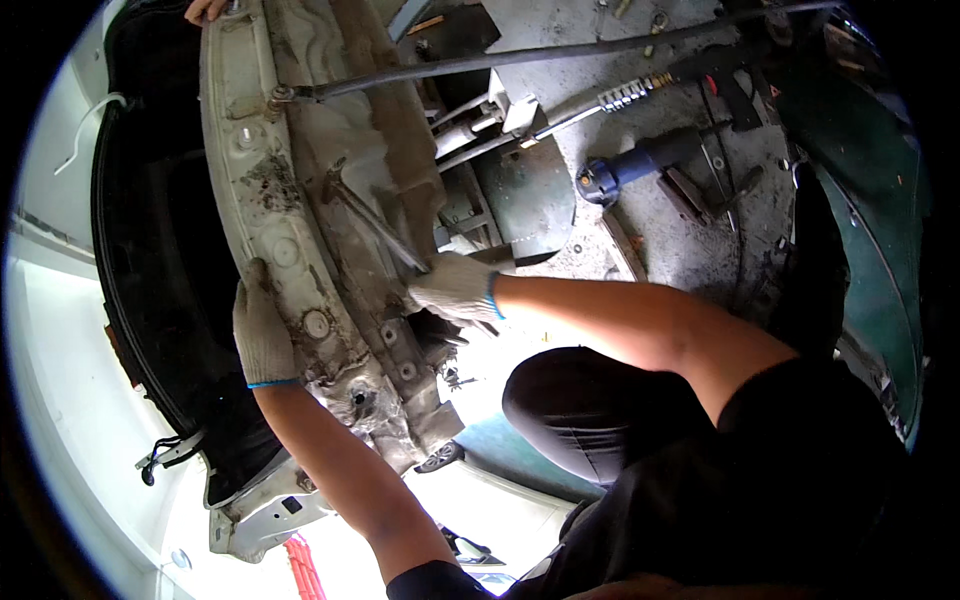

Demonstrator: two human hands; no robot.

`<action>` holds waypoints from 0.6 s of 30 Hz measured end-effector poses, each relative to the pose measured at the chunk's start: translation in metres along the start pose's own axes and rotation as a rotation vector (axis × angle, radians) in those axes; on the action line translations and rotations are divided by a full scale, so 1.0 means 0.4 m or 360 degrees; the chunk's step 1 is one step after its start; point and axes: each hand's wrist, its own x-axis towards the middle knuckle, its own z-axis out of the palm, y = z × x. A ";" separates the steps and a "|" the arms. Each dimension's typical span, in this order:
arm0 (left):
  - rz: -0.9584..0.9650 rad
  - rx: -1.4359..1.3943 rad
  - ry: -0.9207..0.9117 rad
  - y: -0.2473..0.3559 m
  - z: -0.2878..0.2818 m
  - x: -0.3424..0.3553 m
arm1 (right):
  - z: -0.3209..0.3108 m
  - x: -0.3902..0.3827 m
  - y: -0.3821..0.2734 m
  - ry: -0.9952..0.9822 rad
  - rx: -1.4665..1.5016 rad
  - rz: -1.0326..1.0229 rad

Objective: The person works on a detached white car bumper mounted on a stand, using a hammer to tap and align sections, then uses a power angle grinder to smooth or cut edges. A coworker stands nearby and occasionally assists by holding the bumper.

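Observation:
A worn pale car body panel (285, 251) with rust, dents and crumpled metal runs down the left middle. My right hand (455, 287), in a white knit glove with a blue cuff, is closed around the handle of a hammer (378, 222). The hammer's head lies over the brownish sheet metal beside the panel's ridge. My left hand (265, 335), gloved the same way, rests on the panel's left edge with its fingers stretched along it. Its thumb is not clearly visible.
A long dark bar (500, 60) is attached to the panel's upper part and stretches right. On the stained floor lie a blue power tool (640, 165) and a wooden block (622, 246). Another person's hand (205, 10) touches the panel's top end. A green sheet (860, 240) stands at right.

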 end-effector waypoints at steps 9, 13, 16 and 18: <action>-0.0068 -0.0354 0.0039 -0.008 0.002 0.002 | -0.046 -0.055 0.000 -0.0101 -0.0153 -0.0507; -0.0124 -0.0530 0.0037 -0.011 -0.006 -0.012 | -0.033 -0.107 -0.039 0.0133 -0.0093 -0.0459; -0.0175 -0.0564 0.0140 -0.011 0.000 -0.006 | -0.037 -0.097 -0.045 0.0248 0.0315 -0.1130; -0.0167 -0.0521 0.0117 0.004 0.008 -0.010 | -0.030 -0.083 -0.013 0.0119 0.0081 -0.0700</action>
